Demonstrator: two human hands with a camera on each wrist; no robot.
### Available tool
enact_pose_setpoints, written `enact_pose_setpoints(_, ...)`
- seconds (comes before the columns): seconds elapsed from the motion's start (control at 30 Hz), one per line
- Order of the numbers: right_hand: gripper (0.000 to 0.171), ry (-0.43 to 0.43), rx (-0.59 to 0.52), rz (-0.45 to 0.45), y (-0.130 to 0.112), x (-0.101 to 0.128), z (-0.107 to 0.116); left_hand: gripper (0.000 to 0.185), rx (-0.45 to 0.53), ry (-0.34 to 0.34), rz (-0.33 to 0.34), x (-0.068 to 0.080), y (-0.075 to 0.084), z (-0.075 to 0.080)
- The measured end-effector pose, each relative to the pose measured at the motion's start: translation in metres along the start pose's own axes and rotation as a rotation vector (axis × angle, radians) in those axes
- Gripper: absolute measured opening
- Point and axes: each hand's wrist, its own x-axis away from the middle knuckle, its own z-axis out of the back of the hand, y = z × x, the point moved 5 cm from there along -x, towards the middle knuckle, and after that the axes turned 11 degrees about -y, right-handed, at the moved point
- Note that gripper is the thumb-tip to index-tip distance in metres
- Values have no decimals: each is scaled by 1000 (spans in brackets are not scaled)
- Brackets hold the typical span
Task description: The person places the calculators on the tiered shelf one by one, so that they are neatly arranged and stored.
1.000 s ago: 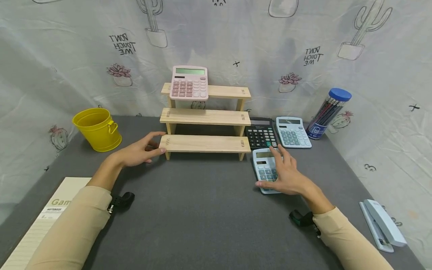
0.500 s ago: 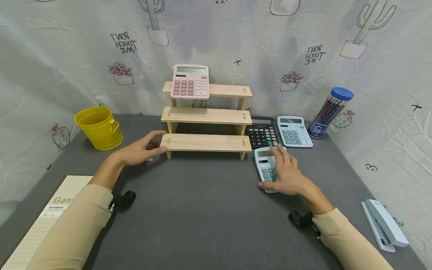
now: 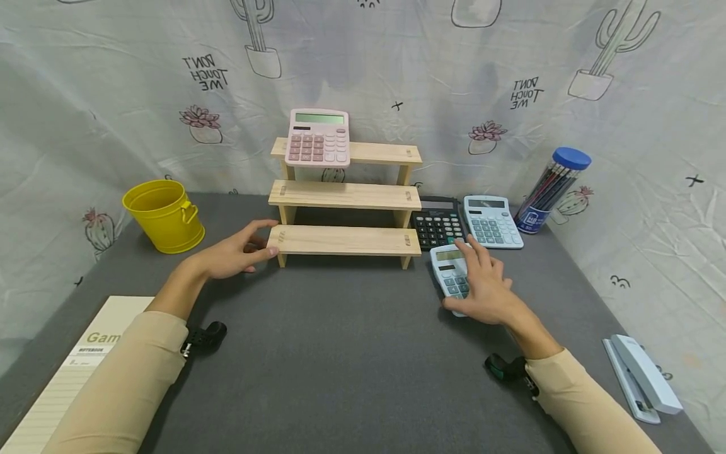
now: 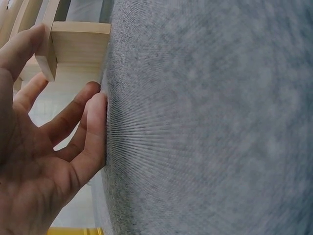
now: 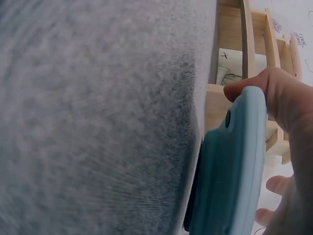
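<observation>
Right hand (image 3: 486,290) clamped on the near light-blue calculator (image 3: 450,272): thumb at the left edge, fingers laid over the keypad toward the far edge. Calculator tilted, left edge lifted off the counter (image 3: 351,353) (right wrist view confirms the gap beneath the underside (image 5: 234,176)). Located just right of the lowest shelf step, directly in front of the black calculator (image 3: 438,226).

Left hand (image 3: 235,252) spread and relaxed, thumb tip and index finger touching the left end of the lowest board of the wooden stepped shelf (image 3: 345,195); little-finger side resting on the counter (image 4: 205,127) (left wrist view). Nothing held.

Count of calculators: four. One pink (image 3: 317,137) on the top step, one black and one light-blue (image 3: 492,221) side by side on the counter right of the shelf, one in the right grip. Shelf steps: three.

Both forearms extended forward, sleeves beige, wrists low over the counter.

Elsewhere: one yellow bucket (image 3: 164,215) far left, one notepad (image 3: 68,372) near left, one blue-capped pencil tube (image 3: 553,189) far right, one stapler (image 3: 643,377) near right.
</observation>
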Motion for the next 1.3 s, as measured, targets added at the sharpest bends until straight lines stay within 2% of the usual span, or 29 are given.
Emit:
enact_pose_setpoints(0.27, 115, 113, -28, 60, -9, -1, 15, 79, -1, 1, -14, 0, 0, 1)
enact_pose_setpoints(0.57, 106, 229, -93, 68, -18, -3, 39, 80, 7, -1, -18, -1, -1, 0)
enact_pose_setpoints(0.8, 107, 322, -104, 38, -21, -3, 56, 81, 0, 6, -12, 0, 0, 0)
enact_pose_setpoints(1.03, 109, 368, -121, 56, -27, -10, 69, 78, 13, 5, -34, 0, 1, 1)
enact_pose_setpoints(1.3, 109, 393, -132, 125, -47, -29, 84, 77, 12, 12, -30, 1, 1, -1)
